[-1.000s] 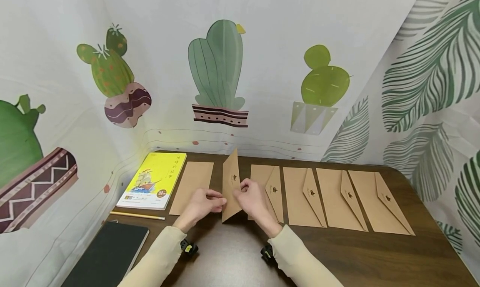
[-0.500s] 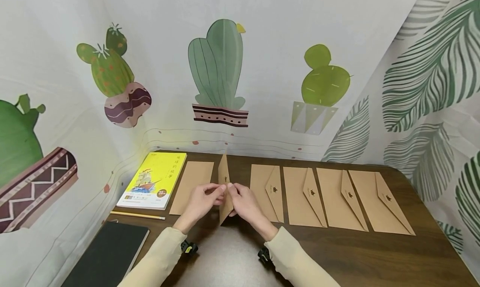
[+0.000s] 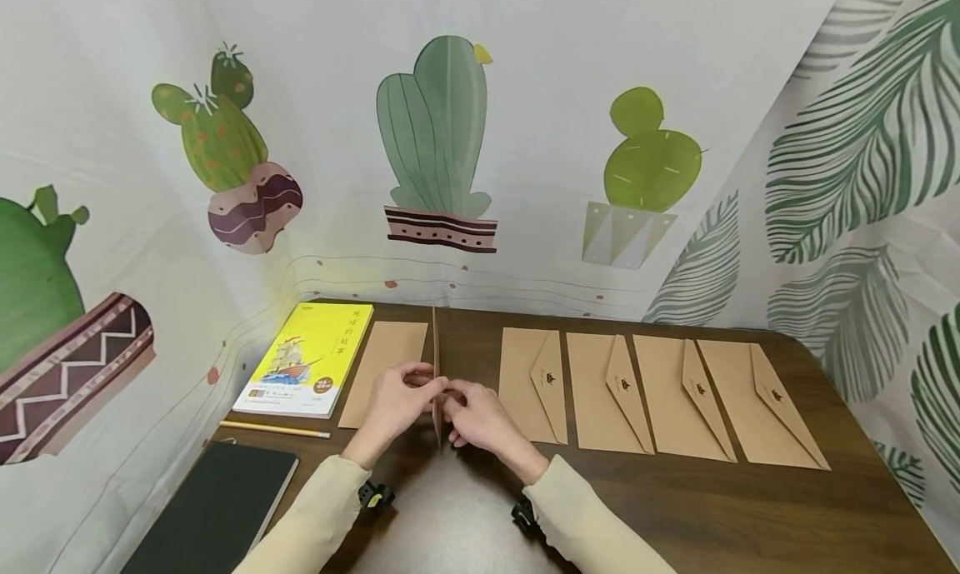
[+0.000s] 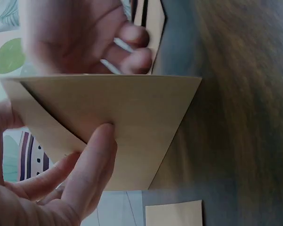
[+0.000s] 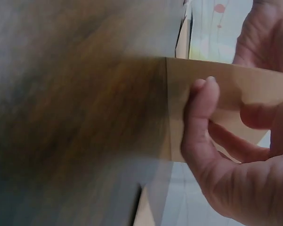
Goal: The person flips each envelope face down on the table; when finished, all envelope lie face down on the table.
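A brown kraft envelope (image 3: 437,341) stands upright and nearly edge-on to the head camera, between the two hands. My left hand (image 3: 397,403) grips it by the flap side; in the left wrist view the left thumb or a finger (image 4: 99,160) presses on its face beside the slanted flap edge. My right hand (image 3: 480,416) is at its other face with bent fingers. In the right wrist view, right fingers (image 5: 202,108) lie before that face, and whether they touch it is hard to tell. The left hand (image 5: 268,40) is partly hidden behind the envelope.
To the right lies a row of several envelopes (image 3: 525,391) with crown-marked flaps. At the left are a plain brown envelope (image 3: 390,349), a yellow book (image 3: 330,341), a pencil (image 3: 273,430) and a black notebook (image 3: 217,499). A printed cloth (image 3: 540,141) hangs behind the table.
The envelope has turned from showing its crown-marked face to edge-on and shifted slightly left. The right hand has moved left along with it; its fingers have shifted. Other envelopes stay put.
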The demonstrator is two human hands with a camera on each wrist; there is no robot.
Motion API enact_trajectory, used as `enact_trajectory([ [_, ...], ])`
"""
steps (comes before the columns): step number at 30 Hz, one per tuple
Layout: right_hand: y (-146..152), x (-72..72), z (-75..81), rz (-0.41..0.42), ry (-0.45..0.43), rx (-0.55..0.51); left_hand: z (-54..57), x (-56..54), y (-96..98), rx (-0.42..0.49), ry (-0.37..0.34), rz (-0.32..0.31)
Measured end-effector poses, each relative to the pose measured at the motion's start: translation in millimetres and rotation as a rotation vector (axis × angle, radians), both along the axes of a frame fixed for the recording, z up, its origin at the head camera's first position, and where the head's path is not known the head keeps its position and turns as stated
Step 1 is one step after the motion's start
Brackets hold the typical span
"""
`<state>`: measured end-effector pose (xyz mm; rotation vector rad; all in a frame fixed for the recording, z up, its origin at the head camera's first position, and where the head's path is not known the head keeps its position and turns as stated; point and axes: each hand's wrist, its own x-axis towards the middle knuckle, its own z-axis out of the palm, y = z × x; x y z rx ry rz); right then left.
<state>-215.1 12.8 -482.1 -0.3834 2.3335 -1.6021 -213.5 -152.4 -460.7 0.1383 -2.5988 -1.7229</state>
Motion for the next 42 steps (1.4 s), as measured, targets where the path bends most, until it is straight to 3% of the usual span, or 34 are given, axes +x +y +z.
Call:
enact_trajectory([
  [8,1,-4.1,-4.9,-0.023,-0.078,0.083,2.5,1.3,-7.4,-0.072,0.010,0.125],
  [14,5,-10.5,-3.0,-0.127,0.010,0.128,-0.2,-4.2,-16.3,-0.008,0.023,0.182],
  [18,9,-17.5,-3.6,-0.181,0.068,0.181,-3.7,-9.2,-23.2,-0.099,0.002,0.138],
  [25,12,-41.5,-33.0,-0.210,0.097,0.359,-8.4,-18.7,-29.4,-0.372,-0.082,-0.014],
  [29,13,-41.1,-30.2,-0.193,0.096,0.384,-13.5,-21.6,-26.4,-0.467,-0.094,-0.043],
  [33,14,-43.0,-31.7,-0.174,0.102,0.399,-22.6,-25.0,-24.8,-0.521,-0.057,-0.057],
  [35,13,-43.6,-30.5,-0.171,0.096,0.408,-32.8,-30.1,-26.3,-0.550,-0.030,-0.066],
  [42,12,-62.3,-55.6,-0.134,0.067,0.500,-77.3,-56.9,-37.2,-0.605,-0.045,-0.089],
])
